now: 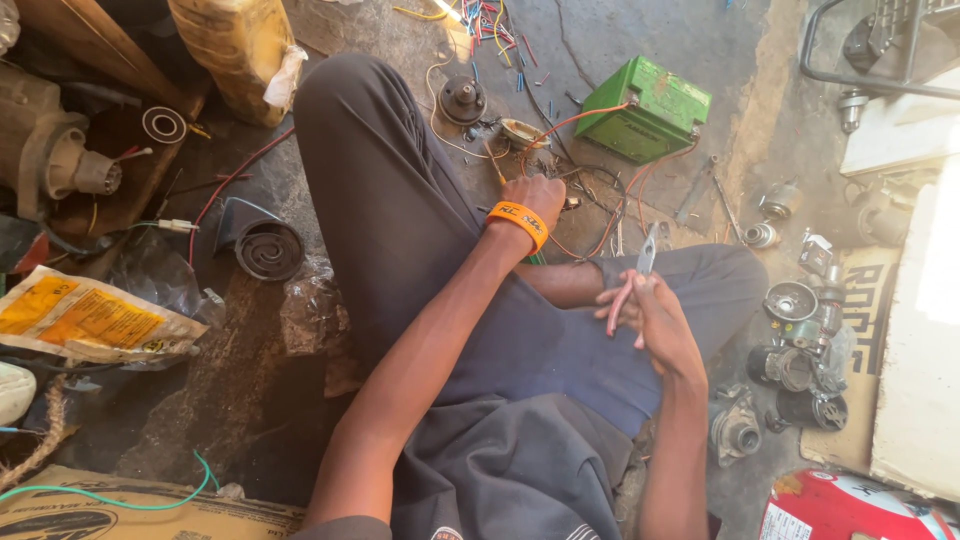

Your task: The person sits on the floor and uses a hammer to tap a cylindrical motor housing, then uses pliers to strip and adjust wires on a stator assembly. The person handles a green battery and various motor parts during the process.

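Pliers [632,283] with red handles sit closed in my right hand [655,318], above my knee. My left hand [536,196] reaches down to the wires [600,215] on the floor near the green battery [645,108]; its fingers are hidden, so I cannot tell its grip.

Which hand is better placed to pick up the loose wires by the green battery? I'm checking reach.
Probably the left hand: it is stretched out onto the wires beside the green battery. The right hand sits back over the lap, holding pliers.
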